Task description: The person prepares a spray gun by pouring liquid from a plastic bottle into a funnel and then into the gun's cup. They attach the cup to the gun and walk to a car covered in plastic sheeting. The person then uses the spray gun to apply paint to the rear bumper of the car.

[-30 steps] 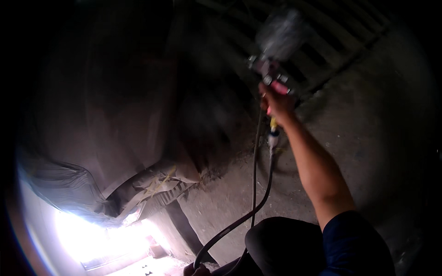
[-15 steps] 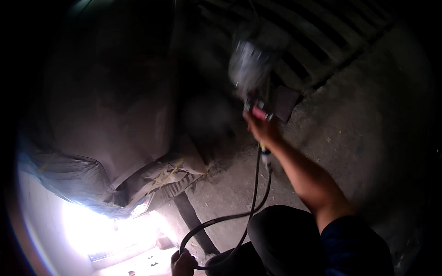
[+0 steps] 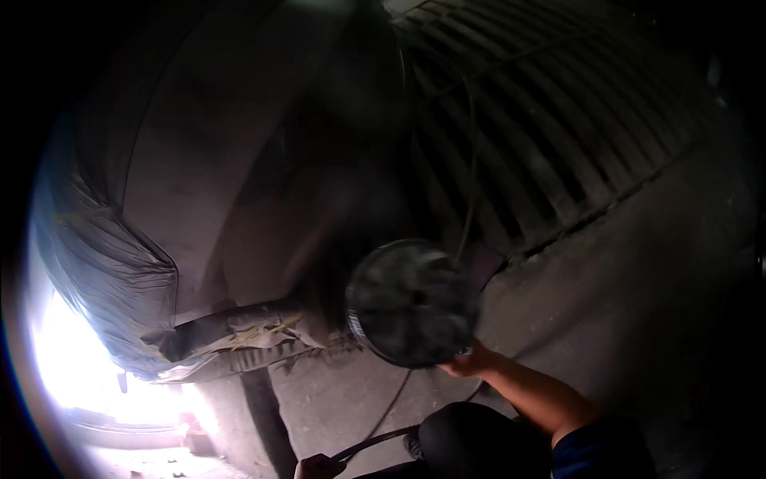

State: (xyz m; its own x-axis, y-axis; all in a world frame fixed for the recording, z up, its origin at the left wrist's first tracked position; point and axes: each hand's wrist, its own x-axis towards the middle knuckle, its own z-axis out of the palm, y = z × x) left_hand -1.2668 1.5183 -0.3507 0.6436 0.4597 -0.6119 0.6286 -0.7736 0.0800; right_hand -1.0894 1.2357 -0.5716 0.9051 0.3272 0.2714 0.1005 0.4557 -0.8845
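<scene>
My right hand (image 3: 469,362) grips a spray gun whose body is hidden now beneath its cup. Only the round, dark grey cup (image 3: 415,302) shows, its broad top facing me, slightly blurred. My left hand (image 3: 319,466), low in view, is closed around a dark air hose (image 3: 381,437) that runs toward the gun. Beyond the cup stands a large, dull grey-brown vehicle body panel (image 3: 239,239). Thin plastic sheeting (image 3: 112,263) covers its left side, and masking paper with yellowish tape (image 3: 255,327) runs along its lower edge.
A slatted floor grating (image 3: 519,152) extends at the upper right beside concrete floor (image 3: 582,271). A thin hose (image 3: 471,152) lies across the grating. Bright light enters at the lower left. My bent knee (image 3: 471,439) is close below the right hand.
My right hand has moved down and closer to me, turning the cup's round top into view. The view has shifted, showing more of the panel and grating. My left hand keeps the hose.
</scene>
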